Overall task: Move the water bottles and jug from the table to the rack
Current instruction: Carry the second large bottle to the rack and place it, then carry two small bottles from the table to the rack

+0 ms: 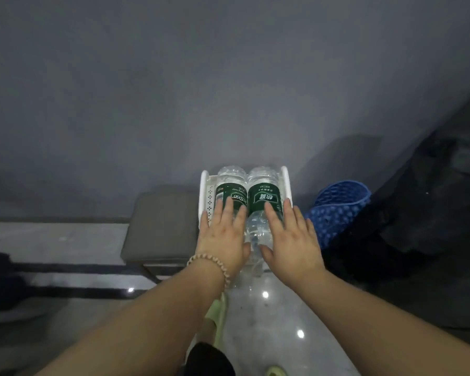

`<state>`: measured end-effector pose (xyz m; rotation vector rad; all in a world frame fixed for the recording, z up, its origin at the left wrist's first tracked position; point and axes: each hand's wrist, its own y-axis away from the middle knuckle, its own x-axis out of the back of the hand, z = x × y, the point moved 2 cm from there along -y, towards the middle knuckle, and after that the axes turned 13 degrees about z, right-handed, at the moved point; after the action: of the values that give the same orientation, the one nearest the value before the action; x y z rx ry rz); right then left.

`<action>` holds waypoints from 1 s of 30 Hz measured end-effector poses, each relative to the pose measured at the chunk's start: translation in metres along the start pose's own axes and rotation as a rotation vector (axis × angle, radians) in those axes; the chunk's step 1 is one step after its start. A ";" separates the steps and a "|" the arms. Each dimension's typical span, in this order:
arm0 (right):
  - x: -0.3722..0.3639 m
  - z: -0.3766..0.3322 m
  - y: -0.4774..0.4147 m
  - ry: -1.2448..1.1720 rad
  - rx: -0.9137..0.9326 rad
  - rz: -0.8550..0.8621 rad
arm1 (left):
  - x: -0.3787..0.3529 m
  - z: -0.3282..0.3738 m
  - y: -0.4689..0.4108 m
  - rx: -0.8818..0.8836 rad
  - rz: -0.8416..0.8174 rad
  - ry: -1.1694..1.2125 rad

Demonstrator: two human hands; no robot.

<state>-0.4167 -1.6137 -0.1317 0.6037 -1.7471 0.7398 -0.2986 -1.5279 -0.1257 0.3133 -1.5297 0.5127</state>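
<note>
Two clear water bottles with green labels lie side by side in a white rack (203,194) against the grey wall. My left hand (223,232) lies flat on the left bottle (229,185), fingers straight. The right bottle (263,185) is under my right hand (291,237), which also rests flat with spread fingers. The bottles' near ends point toward me, and part of the right one shows between my hands. No jug is in view.
A grey padded stool (160,226) stands left of the rack. A blue perforated basket (337,210) leans on the right, beside dark fabric (418,213). My feet in green slippers (217,318) stand on the glossy floor below.
</note>
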 end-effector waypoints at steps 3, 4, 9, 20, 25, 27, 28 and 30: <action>0.037 -0.018 0.018 -0.014 0.113 0.061 | 0.043 0.003 0.036 0.077 0.096 -0.005; 0.049 -0.026 0.024 -0.021 0.140 0.075 | 0.057 0.001 0.048 0.088 0.116 -0.014; 0.108 -0.081 0.055 -0.087 0.270 0.181 | 0.135 -0.023 0.121 0.160 0.248 -0.107; 0.181 -0.245 0.267 -0.283 0.620 0.254 | 0.259 -0.063 0.417 0.485 0.432 -0.324; 0.194 -0.318 0.414 -0.387 0.726 0.204 | 0.286 -0.064 0.600 0.612 0.378 -0.416; 0.204 -0.356 0.471 -0.426 0.831 0.154 | 0.303 -0.069 0.681 0.687 0.352 -0.442; 0.212 -0.379 0.499 -0.449 0.870 0.143 | 0.313 -0.075 0.722 0.725 0.353 -0.459; 0.227 -0.418 0.543 -0.473 0.925 0.147 | 0.331 -0.085 0.785 0.796 0.334 -0.477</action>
<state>-0.5986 -0.9468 0.0763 1.3609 -1.8187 1.6358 -0.6298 -0.7731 0.1044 0.8430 -1.7875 1.3933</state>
